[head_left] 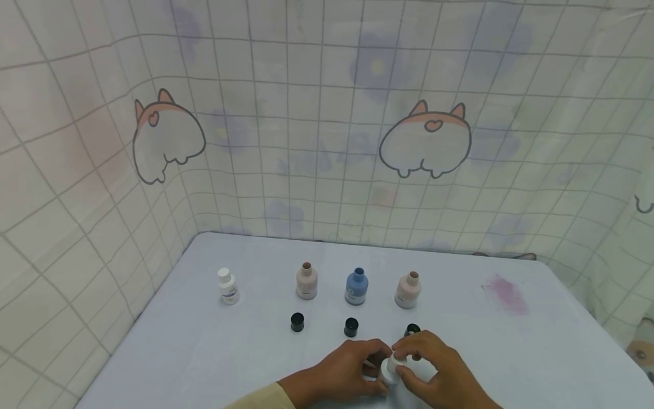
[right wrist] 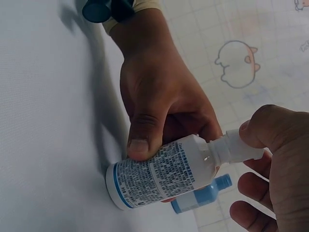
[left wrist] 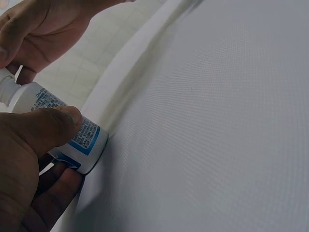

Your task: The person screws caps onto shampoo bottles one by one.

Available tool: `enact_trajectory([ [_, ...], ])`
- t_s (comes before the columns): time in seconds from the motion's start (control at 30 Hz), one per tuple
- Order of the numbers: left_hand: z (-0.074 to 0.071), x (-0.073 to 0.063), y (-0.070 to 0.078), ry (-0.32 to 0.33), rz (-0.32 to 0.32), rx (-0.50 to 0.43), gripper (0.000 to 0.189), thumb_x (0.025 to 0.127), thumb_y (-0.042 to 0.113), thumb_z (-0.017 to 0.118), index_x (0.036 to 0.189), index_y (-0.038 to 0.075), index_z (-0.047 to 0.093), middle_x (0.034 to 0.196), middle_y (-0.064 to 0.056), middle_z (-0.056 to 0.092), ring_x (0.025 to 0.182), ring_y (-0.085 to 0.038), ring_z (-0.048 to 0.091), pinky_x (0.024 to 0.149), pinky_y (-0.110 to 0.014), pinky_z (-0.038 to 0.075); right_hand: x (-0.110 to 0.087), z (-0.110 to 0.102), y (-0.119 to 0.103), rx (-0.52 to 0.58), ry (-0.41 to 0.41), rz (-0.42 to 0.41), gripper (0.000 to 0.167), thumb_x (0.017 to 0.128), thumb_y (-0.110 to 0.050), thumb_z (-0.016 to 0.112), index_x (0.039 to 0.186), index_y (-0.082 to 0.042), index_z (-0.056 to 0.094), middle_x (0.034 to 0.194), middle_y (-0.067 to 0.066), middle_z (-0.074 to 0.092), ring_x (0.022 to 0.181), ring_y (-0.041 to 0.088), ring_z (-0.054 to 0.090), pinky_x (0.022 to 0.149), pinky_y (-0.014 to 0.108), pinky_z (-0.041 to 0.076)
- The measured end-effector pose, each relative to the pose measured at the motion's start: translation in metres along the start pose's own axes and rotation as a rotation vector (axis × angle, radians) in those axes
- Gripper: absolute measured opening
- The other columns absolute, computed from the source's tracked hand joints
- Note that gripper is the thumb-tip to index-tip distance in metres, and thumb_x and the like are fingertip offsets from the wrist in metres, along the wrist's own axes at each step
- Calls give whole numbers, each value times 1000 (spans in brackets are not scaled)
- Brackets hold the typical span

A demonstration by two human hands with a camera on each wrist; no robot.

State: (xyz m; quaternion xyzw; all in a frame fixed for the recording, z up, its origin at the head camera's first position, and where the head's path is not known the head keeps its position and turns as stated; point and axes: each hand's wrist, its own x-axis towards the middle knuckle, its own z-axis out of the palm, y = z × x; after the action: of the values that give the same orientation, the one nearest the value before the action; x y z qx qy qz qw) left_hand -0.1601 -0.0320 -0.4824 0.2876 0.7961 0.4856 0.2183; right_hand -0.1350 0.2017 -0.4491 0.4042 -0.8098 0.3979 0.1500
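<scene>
Near the front of the table, my left hand (head_left: 352, 368) grips a small white bottle (right wrist: 159, 174) by its body, thumb across the printed, blue-edged label. The bottle's base is against the white tabletop in both wrist views. My right hand (head_left: 440, 370) pinches a white cap (right wrist: 241, 146) between thumb and fingers at the bottle's mouth. Part of the neck (right wrist: 220, 151) shows below the cap. Just beyond my right hand is a black cap (head_left: 411, 329), partly hidden by the fingers.
Two pinkish bottles (head_left: 306, 282) (head_left: 407, 292) and a blue bottle (head_left: 356, 288) stand uncapped in a row farther back. Two more black caps (head_left: 297, 322) (head_left: 351, 327) lie before them. A capped white bottle (head_left: 229, 288) stands left; a pink stain (head_left: 506, 293) marks the right.
</scene>
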Motion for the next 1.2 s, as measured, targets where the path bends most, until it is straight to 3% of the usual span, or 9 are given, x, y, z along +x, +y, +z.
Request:
enact_trajectory([
  [0.4, 1, 1, -5, -3, 32, 10, 50, 87, 15, 84, 131, 23, 61, 122, 18, 63, 104, 6, 61, 86, -11, 53, 2, 6, 6, 52, 27, -127, 21, 94, -15, 77, 113, -17, 68, 113, 2, 69, 97, 8, 58, 73, 21, 53],
  [0.6, 1, 2, -4, -10, 34, 12, 51, 87, 14, 84, 132, 22, 60, 122, 18, 64, 105, 6, 61, 86, -11, 53, 1, 8, 9, 51, 39, -153, 22, 93, -13, 78, 113, -16, 69, 112, 3, 69, 95, 10, 59, 71, 22, 53],
  [1.0, 2, 2, -5, 1, 40, 26, 47, 87, 14, 84, 127, 23, 62, 115, 20, 65, 100, 6, 62, 86, -12, 53, -2, 10, 7, 4, 36, -61, 43, 76, 1, 88, 110, -17, 69, 107, -3, 66, 92, 10, 58, 70, 19, 52],
  [1.2, 1, 1, -6, -5, 51, 4, 45, 87, 13, 84, 126, 22, 62, 114, 19, 65, 102, 6, 62, 86, -12, 53, -5, 10, 6, -15, 34, -34, 39, 80, -7, 89, 111, -20, 68, 106, -6, 63, 88, 12, 57, 71, 19, 51],
])
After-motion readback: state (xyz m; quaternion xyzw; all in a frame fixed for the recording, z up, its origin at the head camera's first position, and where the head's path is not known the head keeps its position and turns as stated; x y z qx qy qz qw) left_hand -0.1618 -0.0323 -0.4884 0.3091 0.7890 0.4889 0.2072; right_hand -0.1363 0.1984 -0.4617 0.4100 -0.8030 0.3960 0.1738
